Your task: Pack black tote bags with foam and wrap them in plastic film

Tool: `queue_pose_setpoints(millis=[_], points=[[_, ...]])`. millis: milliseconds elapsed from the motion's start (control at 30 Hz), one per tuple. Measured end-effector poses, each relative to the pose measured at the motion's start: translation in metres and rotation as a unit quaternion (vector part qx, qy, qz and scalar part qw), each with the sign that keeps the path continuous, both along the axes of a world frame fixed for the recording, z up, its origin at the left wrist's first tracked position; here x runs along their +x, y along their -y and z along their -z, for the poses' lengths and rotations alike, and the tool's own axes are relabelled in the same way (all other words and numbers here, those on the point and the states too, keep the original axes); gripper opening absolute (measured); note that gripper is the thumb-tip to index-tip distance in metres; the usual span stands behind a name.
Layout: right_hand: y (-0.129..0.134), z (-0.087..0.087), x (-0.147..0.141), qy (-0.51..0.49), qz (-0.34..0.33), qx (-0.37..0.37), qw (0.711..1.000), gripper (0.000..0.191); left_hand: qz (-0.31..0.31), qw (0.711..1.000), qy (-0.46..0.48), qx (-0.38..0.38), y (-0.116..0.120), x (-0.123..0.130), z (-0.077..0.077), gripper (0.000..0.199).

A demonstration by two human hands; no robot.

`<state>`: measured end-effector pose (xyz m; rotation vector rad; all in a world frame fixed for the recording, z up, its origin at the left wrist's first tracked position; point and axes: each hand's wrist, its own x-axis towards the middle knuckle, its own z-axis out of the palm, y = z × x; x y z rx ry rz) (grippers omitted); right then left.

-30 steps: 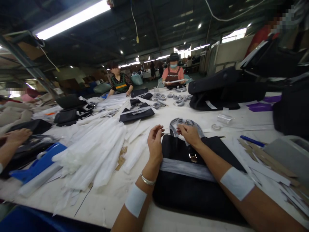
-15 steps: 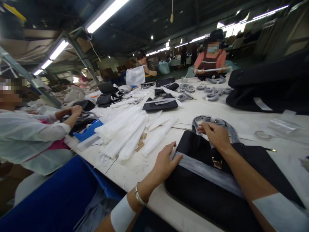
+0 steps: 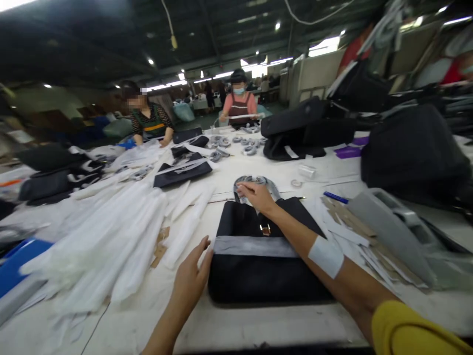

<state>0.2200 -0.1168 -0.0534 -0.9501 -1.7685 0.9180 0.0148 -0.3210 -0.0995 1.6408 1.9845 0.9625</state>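
A black handbag (image 3: pixel 269 278) lies flat on the table in front of me, a strip of translucent wrap across its front and a small gold buckle (image 3: pixel 265 230) above it. Beyond its top edge is a coiled strap (image 3: pixel 274 190) in clear grey wrapping. My right hand (image 3: pixel 257 197) reaches over the bag to this coil, its fingers closed together at the strap; part of the grip is hidden. My left hand (image 3: pixel 192 273) rests by the bag's left edge, thumb and fingers apart, holding nothing.
Long white wrapping sheets (image 3: pixel 107 236) are heaped on the left, with brown tags (image 3: pixel 160 246) beside them. To the right lie cardboard and paper strips (image 3: pixel 364 241), a blue pen (image 3: pixel 335 197) and a grey tape dispenser (image 3: pixel 391 231). More black bags (image 3: pixel 414 158) stand behind. Two co-workers are across the table.
My view has swung to the right, bringing the bag squarely before me. My left hand has drawn back from the wrap strip to beside the bag's edge. My right hand stays at the strap.
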Motion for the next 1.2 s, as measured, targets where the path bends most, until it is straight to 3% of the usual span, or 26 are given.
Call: queue_pose_setpoints(millis=[133, 200, 267, 333, 433, 500, 633, 800, 1000, 1100, 1200], points=[[0.027, -0.052, 0.055, 0.093, -0.034, 0.070, 0.993, 0.022, 0.000, 0.999, -0.007, -0.047, 0.034, -0.023, 0.014, 0.053], [0.044, -0.064, 0.099, 0.165, -0.008, 0.074, 0.984, 0.023, -0.016, 0.997, 0.001, -0.071, 0.045, -0.031, 0.023, 0.055], [0.063, -0.059, 0.146, 0.232, 0.070, 0.037, 0.969, 0.024, -0.024, 0.996, 0.005, -0.090, 0.047, -0.038, 0.030, 0.057], [0.084, -0.041, 0.187, 0.300, 0.128, -0.011, 0.945, 0.026, -0.020, 0.996, -0.013, -0.088, 0.044, -0.044, 0.031, 0.057], [0.118, -0.005, 0.222, 0.311, 0.118, -0.118, 0.936, 0.031, -0.007, 0.996, -0.048, -0.072, 0.033, -0.046, 0.020, 0.051], [0.138, 0.015, 0.228, 0.288, 0.105, -0.158, 0.939, 0.036, 0.000, 0.996, -0.029, -0.082, 0.027, -0.043, 0.008, 0.046], [0.164, 0.036, 0.220, 0.210, 0.186, -0.179, 0.943, 0.047, 0.002, 0.988, 0.103, -0.112, 0.025, -0.023, -0.013, 0.049], [0.170, 0.051, 0.211, 0.191, 0.237, -0.188, 0.934, 0.048, -0.015, 0.957, 0.263, -0.118, 0.036, 0.007, -0.009, 0.048], [0.171, 0.071, 0.216, 0.277, 0.231, -0.044, 0.932, 0.047, -0.086, 0.978, 0.162, -0.104, 0.045, 0.008, 0.006, 0.052], [0.174, 0.069, 0.227, 0.310, 0.192, 0.040, 0.930, 0.040, -0.093, 0.985, 0.108, -0.094, 0.049, 0.012, -0.001, 0.059], [0.173, 0.056, 0.232, 0.291, 0.190, 0.085, 0.934, 0.037, -0.099, 0.990, 0.035, -0.092, 0.047, 0.013, -0.019, 0.060]])
